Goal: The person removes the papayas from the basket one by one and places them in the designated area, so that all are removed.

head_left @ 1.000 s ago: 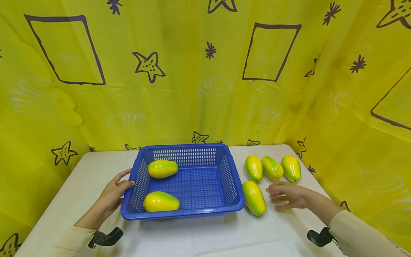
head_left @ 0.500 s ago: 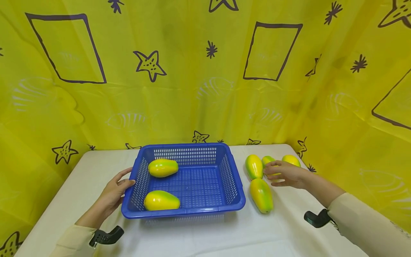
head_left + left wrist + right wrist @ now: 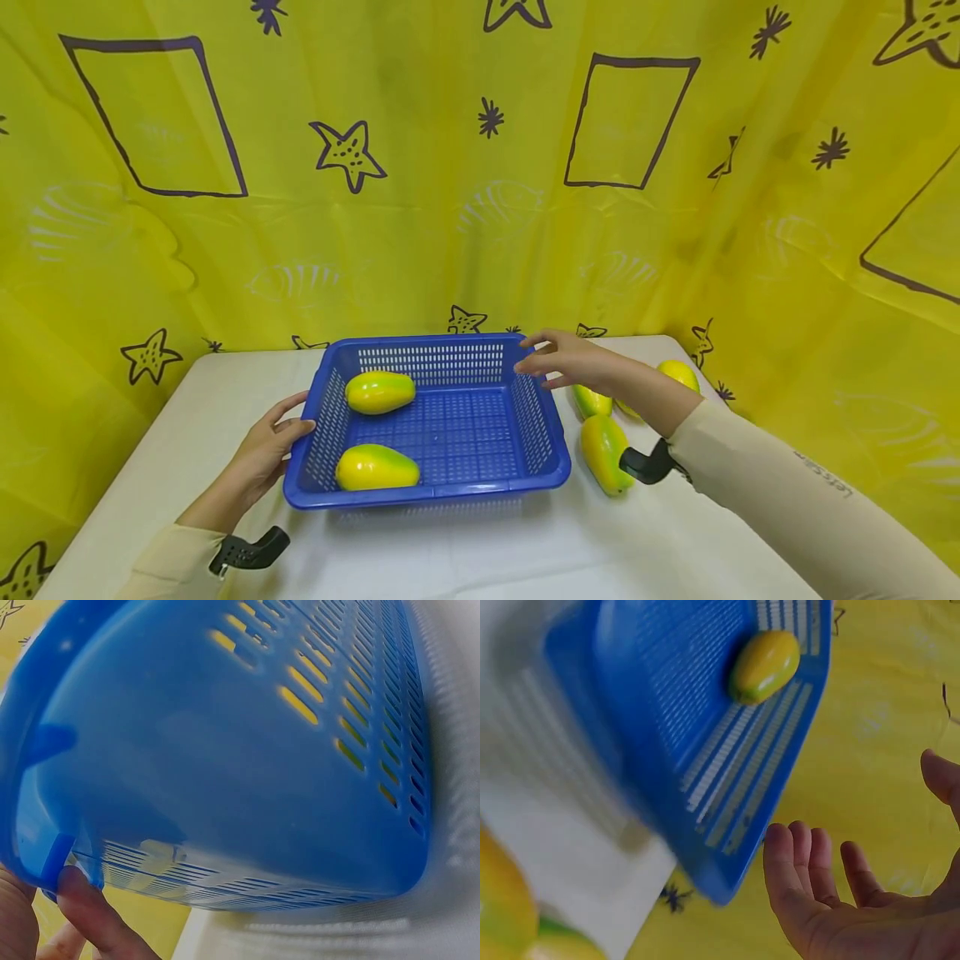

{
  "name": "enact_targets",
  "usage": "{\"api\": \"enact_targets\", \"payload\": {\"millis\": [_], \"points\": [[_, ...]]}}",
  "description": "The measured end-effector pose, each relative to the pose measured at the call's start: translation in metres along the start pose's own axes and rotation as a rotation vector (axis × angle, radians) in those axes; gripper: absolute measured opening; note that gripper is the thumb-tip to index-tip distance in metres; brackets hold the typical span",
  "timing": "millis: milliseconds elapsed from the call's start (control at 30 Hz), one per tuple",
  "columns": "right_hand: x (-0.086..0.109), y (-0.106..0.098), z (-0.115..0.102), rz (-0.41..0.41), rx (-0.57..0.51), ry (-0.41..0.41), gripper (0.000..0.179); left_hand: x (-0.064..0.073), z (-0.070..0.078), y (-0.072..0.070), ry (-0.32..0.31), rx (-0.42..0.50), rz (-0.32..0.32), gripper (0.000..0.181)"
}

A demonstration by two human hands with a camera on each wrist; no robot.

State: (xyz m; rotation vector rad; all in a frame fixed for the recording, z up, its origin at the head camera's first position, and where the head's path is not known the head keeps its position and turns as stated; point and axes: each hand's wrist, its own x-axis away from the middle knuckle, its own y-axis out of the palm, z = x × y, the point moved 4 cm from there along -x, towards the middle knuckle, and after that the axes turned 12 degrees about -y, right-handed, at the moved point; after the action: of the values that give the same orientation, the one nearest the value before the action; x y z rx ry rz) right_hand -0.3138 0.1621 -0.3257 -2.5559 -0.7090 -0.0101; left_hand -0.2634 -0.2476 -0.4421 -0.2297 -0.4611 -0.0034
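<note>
Blue basket (image 3: 435, 494) with two yellow-green fruits (image 3: 380, 392) (image 3: 377, 467).
Left hand (image 3: 262, 448) grips its left rim (image 3: 297, 462); right hand (image 3: 573, 362), fingers loosely spread, hovers by the far right corner.

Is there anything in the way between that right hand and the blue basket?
Nothing visible. The right hand is at the far right corner of the blue basket, its fingertips very close; whether they touch is unclear. The loose yellow-green fruits lie on the table beside the basket, not between.
</note>
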Motion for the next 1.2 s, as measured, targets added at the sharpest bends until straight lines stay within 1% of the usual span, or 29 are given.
{"api": "enact_targets", "payload": {"millis": [167,333,600,767,933,1100,1200], "points": [[-0.020,0.034,-0.023,-0.036,0.016,-0.068,0.063,0.001,0.000,0.000,0.005,0.000,0.000,0.071],[-0.038,0.061,-0.032,-0.045,0.037,-0.094,0.061,0.000,0.000,0.000,-0.003,0.011,-0.004,0.071],[-0.058,0.094,-0.032,-0.078,0.065,-0.109,0.055,-0.003,-0.001,0.000,0.001,-0.007,0.015,0.070],[-0.067,0.113,-0.029,-0.108,0.084,-0.124,0.057,-0.004,-0.002,0.000,0.006,-0.012,0.019,0.071],[-0.073,0.131,-0.026,-0.140,0.099,-0.137,0.063,-0.004,-0.002,0.000,0.000,-0.011,0.023,0.070],[-0.076,0.147,-0.024,-0.160,0.086,-0.144,0.062,-0.003,-0.001,0.001,0.004,0.006,0.012,0.071],[-0.077,0.156,-0.024,-0.174,0.085,-0.146,0.061,-0.002,-0.001,0.001,-0.008,0.018,0.010,0.071]]}}
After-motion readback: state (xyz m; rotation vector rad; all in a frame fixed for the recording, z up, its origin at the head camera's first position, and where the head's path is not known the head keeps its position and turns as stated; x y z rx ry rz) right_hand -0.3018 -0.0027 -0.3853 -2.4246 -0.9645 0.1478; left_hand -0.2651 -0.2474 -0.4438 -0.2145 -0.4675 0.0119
